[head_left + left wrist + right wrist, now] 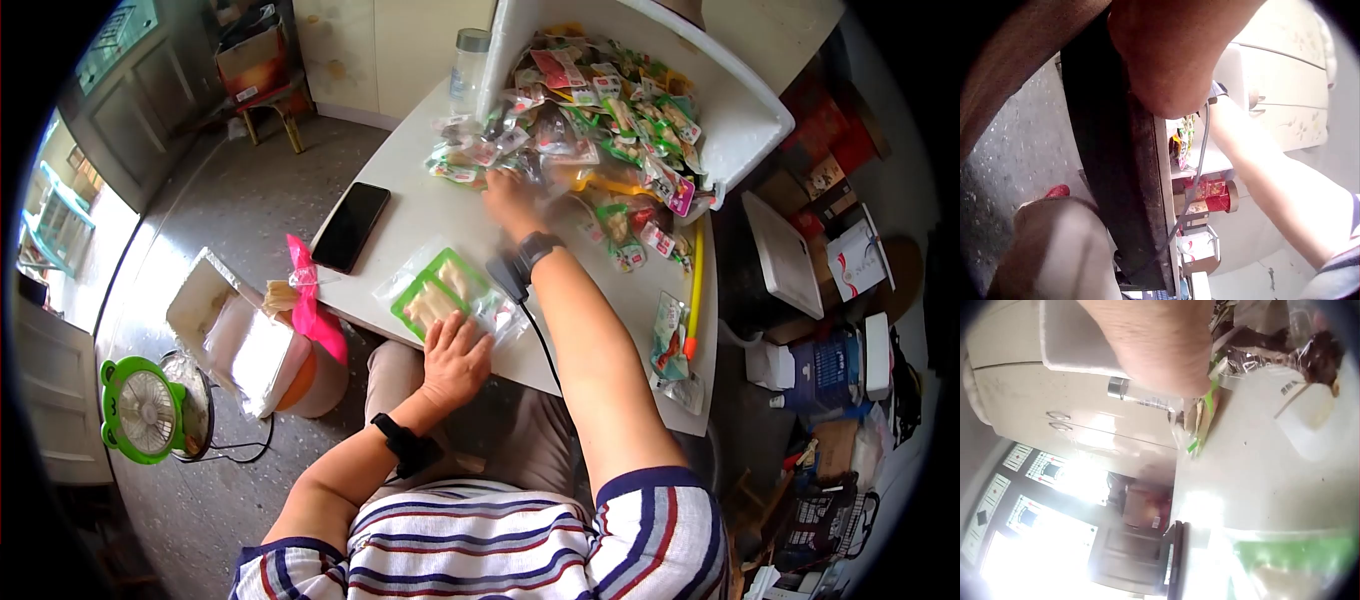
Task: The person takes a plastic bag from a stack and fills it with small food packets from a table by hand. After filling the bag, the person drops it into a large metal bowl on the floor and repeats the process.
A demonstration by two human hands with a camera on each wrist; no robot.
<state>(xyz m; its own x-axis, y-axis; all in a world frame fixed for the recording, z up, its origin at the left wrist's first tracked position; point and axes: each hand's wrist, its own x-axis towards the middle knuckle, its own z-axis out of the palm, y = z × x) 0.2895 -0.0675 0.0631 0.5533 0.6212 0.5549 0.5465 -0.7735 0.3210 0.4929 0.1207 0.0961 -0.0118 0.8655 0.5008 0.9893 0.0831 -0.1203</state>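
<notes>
A clear plastic bag with a green-bordered pack of pale pieces (432,296) lies at the table's front edge. My left hand (456,360) rests on its near end, fingers extended and relaxed. Farther forward, my right hand (512,203) reaches down to the near left side of a heap of small snack packets (620,100). A green-edged packet (1200,422) shows right beside the right hand (1163,347) in the right wrist view. That hand's fingertips are hidden there and blurred in the head view, so I cannot tell whether they grip it.
The heap spills from a tipped white foam box (745,95). A lidded jar (468,70) stands beside it; a black phone (351,228) lies at the table's left. A yellow stick (697,285) lies along the right side. A dark cable (545,345) hangs from my right wrist.
</notes>
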